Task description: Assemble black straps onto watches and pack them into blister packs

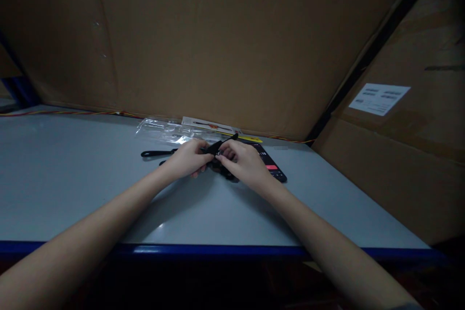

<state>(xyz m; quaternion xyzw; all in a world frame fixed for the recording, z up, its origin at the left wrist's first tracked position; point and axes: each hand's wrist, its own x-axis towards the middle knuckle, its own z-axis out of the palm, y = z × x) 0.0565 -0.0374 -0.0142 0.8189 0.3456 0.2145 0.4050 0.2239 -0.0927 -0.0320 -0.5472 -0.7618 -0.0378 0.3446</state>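
In front of me, my left hand [189, 157] is closed round a black long-handled tool, its thumb pressing on a dark flat part [213, 147]. A glossy black handle [158, 153] sticks out to the left, past the wrist. Close beside it, my right hand [241, 160] pinches a small shiny piece at the tool's middle; the fingers hide most of it. Dark bulky parts [221, 169] show under the hands, too dim to make out. A thin black end [232, 136] points up to the right above the right fingers.
A phone [279, 174] with a lit screen lies just right of my right hand. Behind the hands are clear plastic packaging [160, 131] and a printed card [203, 123]. Cardboard walls [218, 48] stand behind and at right. The grey table [90, 164] has a blue front edge.
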